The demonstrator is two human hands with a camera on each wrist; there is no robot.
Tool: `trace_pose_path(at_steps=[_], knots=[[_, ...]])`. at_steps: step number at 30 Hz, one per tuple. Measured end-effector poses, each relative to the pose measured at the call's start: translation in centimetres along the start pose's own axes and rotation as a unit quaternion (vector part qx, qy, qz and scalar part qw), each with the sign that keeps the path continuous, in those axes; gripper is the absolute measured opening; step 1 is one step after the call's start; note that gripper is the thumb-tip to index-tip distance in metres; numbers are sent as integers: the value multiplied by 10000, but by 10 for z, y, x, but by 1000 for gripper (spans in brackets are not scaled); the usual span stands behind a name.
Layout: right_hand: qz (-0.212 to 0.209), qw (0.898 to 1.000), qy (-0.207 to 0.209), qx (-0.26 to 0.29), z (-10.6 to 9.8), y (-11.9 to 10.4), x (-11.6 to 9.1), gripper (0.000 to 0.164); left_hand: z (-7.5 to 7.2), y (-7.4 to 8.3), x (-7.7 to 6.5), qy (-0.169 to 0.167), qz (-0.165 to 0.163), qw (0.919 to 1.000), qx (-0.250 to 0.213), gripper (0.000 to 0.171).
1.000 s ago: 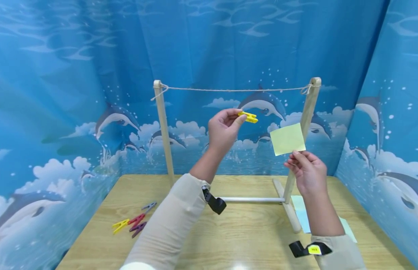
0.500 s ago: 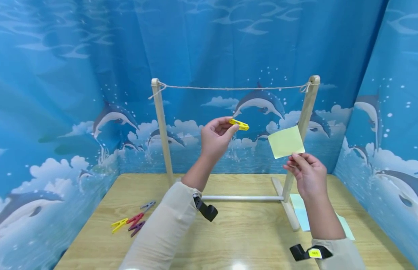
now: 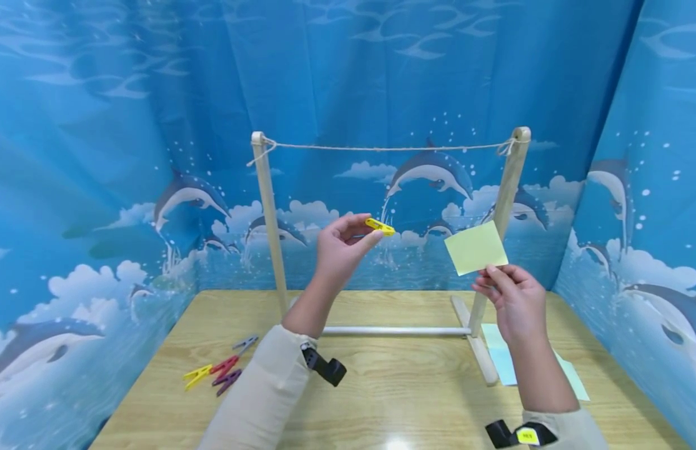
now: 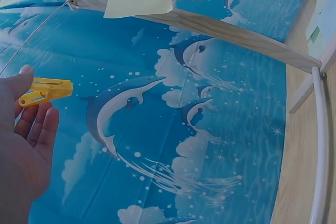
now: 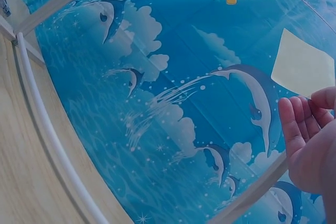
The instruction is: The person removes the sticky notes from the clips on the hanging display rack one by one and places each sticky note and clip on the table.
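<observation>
In the head view my left hand [image 3: 339, 247] pinches a yellow clothespin [image 3: 380, 227] between thumb and fingers, its far end pointing right. The left wrist view shows the same clothespin [image 4: 48, 91] from the side, jutting past the fingertips. My right hand [image 3: 517, 300] holds a pale yellow paper note [image 3: 476, 248] by its lower right corner, between thumb and fingers. The note is tilted and overlaps the right post in the head view. Both hands are raised below a string [image 3: 376, 149] tied between two wooden posts [image 3: 271, 212], and nothing hangs on it.
On the wooden table [image 3: 382, 387], a yellow clothespin [image 3: 198, 376], a red one [image 3: 224, 364], a purple one [image 3: 228, 381] and a grey one [image 3: 246, 342] lie at left. Paper notes [image 3: 500, 353] lie at right by the stand's foot. A white bar [image 3: 395, 330] joins the posts low down.
My left hand has moved down and to the left with the yellow clothespin, away from the string. My right hand has lowered slightly, and the note has tilted a bit more.
</observation>
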State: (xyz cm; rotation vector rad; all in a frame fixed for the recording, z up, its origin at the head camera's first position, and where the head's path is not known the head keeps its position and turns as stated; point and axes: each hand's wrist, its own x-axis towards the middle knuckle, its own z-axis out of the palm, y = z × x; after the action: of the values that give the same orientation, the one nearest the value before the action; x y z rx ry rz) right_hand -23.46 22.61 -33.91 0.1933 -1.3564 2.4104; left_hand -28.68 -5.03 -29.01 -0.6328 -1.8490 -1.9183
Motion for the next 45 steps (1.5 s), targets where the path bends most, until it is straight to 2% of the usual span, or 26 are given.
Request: trace_pose_path(at_steps=[9,15,23,31,36,42,45], knots=[[-96,9999,-54,-8,-8,5,-7,7,-12,-6,-16,37,-338,9994,22,32],[-47,9999,57,-88,-15,9,-14,7,-24,-12,-32,32,-548,9984,115,33],[-26,9995,277,-123,-26,13,-23,7,-40,-22,-48,107,-1012,9948,72,34],[-91,9996,267,95,-36,17,-28,6,-55,-29,-62,314,-1136,9930,-68,34],[-195,9992,220,274,-42,18,-30,13,-63,-30,-68,374,-1236,9915,-177,33],[-361,9980,91,510,-49,20,-34,15,-73,-32,-76,421,-1352,9898,-138,35],[-361,9977,158,547,-52,20,-35,15,-79,-32,-80,446,-1416,9889,-92,36]])
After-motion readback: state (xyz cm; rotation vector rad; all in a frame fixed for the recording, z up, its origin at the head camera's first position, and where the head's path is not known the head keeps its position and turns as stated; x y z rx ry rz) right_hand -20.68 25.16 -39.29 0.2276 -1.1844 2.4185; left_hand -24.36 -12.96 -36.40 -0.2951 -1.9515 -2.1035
